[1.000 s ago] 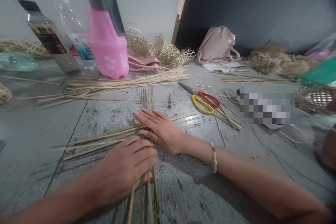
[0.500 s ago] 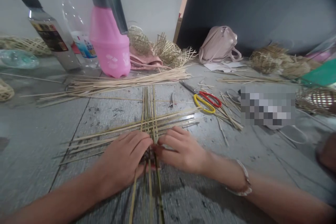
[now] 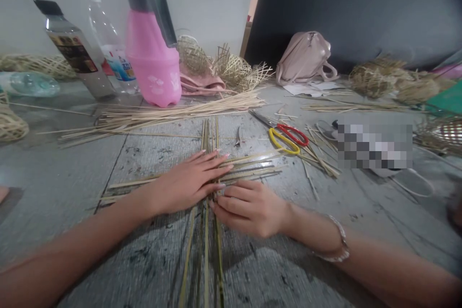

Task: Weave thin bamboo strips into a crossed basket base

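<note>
I watch from afar through the head camera, looking forward and down on two bare forearms that reach in from the lower corners over a grey, speckled surface [image 3: 270, 284]. The left hand [image 3: 189, 178] lies palm down, its forearm slanting up from the lower left, the wrist low and nearly straight. Its fingers are extended and moderately spread, pointing right, laid across the place where long, thin plant strips [image 3: 206, 250] cross one another. Those strips are in the middle of my view, one set running away from the person, the other side to side; the hands cover most of the crossing. The right hand [image 3: 256, 207] sits just beside it, nearer the person, back of the hand upward, its forearm coming from the lower right. Its fingers are bent and close together, the tips drawn in at the upright strips; I cannot tell whether they pinch one. A pale bracelet [image 3: 345, 243] circles the right wrist. Beyond the hands I see a small metal piece [image 3: 237, 139], scissors [image 3: 274, 126] with one red and one yellow handle, a loose bundle of pale strips [image 3: 180, 110] and a pink spray bottle [image 3: 155, 70]
</note>
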Demonstrator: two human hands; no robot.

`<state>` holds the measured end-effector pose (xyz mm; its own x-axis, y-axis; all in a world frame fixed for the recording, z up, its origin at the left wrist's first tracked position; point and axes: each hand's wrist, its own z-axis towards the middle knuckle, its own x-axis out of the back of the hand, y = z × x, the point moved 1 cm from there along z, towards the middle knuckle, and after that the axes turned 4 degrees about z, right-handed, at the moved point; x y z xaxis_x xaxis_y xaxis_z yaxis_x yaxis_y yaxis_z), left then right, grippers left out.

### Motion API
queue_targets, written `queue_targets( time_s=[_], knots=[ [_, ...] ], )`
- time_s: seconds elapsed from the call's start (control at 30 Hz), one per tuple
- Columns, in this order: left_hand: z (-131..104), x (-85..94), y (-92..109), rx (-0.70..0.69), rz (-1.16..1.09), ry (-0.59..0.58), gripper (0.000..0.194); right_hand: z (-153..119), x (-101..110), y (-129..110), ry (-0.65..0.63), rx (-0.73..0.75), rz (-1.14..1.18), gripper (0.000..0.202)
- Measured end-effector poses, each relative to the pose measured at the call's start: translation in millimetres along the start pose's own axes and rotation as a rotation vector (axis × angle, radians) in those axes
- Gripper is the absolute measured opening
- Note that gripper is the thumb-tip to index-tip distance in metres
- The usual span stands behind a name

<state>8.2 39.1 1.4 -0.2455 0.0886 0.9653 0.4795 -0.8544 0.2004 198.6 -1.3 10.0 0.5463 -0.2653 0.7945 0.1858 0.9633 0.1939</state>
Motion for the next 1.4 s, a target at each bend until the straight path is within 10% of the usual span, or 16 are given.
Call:
queue_targets(
  time_s=[0.77,1.4],
  knots=[
    [5.3,-12.7,-1.8,0.141,0.058,-0.118,0.056,-2.5,-4.2,4.0,-0.006,0.100,0.178,0.027],
    [-3.1,-8.3,-6.0,-0.035,0.144,-0.172,0.055,-2.7,-3.8,2.2,-0.049,0.078,0.211,0.031]
  ],
)
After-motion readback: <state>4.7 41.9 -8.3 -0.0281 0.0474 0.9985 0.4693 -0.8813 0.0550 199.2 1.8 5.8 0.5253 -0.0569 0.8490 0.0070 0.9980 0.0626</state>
